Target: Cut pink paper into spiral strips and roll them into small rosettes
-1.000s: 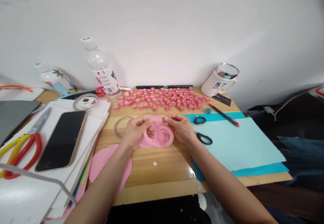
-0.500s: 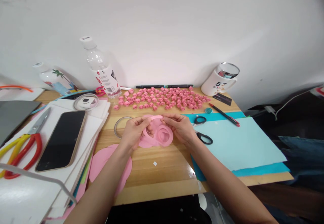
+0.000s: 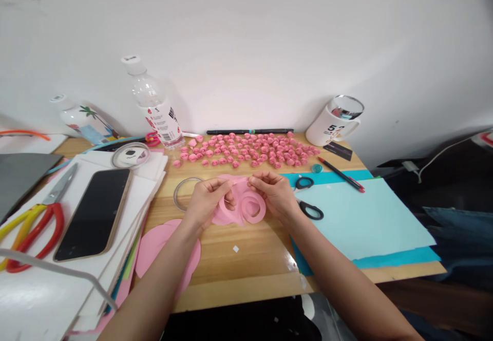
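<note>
Wooden table [image 3: 265,264]: our left hand [image 3: 208,200] and right hand [image 3: 274,191] pinch pink paper [image 3: 241,189]; uneven pull could tear it. Pink rolls [image 3: 252,152] sit at 12 o'clock.

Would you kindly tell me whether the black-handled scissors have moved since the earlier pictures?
No: judged against the wooden table, the black-handled scissors show no visible shift, lying beside the right hand.

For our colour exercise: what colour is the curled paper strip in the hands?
The curled paper strip is pink, best seen in the head view.
</note>
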Action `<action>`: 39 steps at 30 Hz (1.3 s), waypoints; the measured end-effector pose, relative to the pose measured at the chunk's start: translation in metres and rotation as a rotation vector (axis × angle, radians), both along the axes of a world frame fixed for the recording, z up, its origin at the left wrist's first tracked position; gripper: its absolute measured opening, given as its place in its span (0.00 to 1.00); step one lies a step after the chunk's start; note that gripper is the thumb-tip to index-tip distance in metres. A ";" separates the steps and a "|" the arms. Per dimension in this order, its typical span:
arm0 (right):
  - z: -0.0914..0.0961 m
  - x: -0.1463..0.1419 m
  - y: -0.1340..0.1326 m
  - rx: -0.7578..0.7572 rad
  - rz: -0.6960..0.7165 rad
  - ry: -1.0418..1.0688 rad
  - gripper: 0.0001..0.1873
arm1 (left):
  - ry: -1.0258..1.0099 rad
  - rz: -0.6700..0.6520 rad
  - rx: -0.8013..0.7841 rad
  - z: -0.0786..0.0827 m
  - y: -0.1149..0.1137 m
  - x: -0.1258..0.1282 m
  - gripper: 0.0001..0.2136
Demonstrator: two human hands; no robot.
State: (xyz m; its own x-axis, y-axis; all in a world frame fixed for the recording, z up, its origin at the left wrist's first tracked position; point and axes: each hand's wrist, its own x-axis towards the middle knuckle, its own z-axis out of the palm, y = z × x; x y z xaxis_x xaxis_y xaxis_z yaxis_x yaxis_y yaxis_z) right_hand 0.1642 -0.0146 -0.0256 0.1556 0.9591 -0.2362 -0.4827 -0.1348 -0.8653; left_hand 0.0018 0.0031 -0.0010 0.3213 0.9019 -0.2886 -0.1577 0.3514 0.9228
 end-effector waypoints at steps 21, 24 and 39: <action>0.001 0.001 0.000 -0.036 0.026 0.007 0.12 | -0.005 0.023 -0.009 0.000 0.002 -0.001 0.11; 0.002 0.000 0.000 -0.039 0.014 0.008 0.13 | 0.002 0.016 0.001 -0.001 0.001 -0.001 0.11; 0.003 -0.001 -0.001 -0.021 0.021 -0.029 0.10 | -0.002 -0.019 0.032 0.002 0.000 -0.001 0.11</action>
